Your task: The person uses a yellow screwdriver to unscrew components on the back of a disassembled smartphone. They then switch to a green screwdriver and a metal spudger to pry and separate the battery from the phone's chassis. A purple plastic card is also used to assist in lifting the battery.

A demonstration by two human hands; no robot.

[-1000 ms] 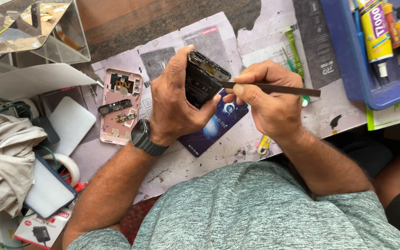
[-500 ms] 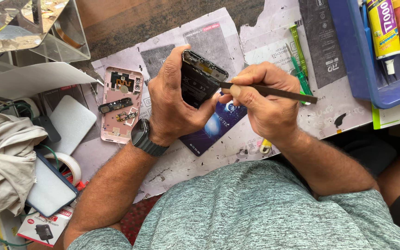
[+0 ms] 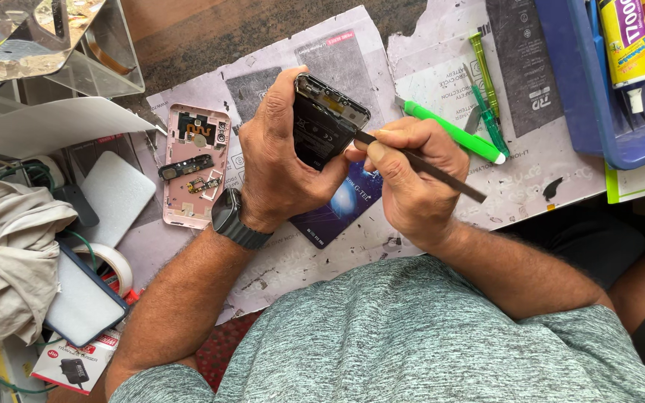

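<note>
Head cam looking straight down at a messy repair bench. Left hand (image 3: 281, 160) wrapped tight round an opened black phone (image 3: 322, 127), thumb on the near edge, fingers curled behind, phone tilted up off the mat with its insides facing the camera. Right hand (image 3: 408, 179) pinched shut on a thin dark pry tool (image 3: 419, 166), tip touching the phone's right edge just below the top corner, handle sticking out away to the right past the knuckles. Directly under the grip, a dark blue card (image 3: 337, 209), half hidden by both hands. Just left of the left hand, lying flat, a pink back cover (image 3: 192, 201) with small boards and a flex still in it. Black wristwatch (image 3: 234, 220) on the left wrist. Right of the right hand and close by, a green-handled tool (image 3: 453, 133), plus a thinner green screwdriver (image 3: 487, 82) a bit further out. Well out to the right, a blue tray (image 3: 584, 112) with glue tubes in it. Far left of the grip, a crumpled grey cloth (image 3: 9, 254), a roll of tape (image 3: 117, 265) and a white phone-shaped panel (image 3: 117, 194). Everything sitting on scuffed printed paper sheets (image 3: 352, 52) over the bench. Can't tell what the tool tip actually catches on, too small.
</note>
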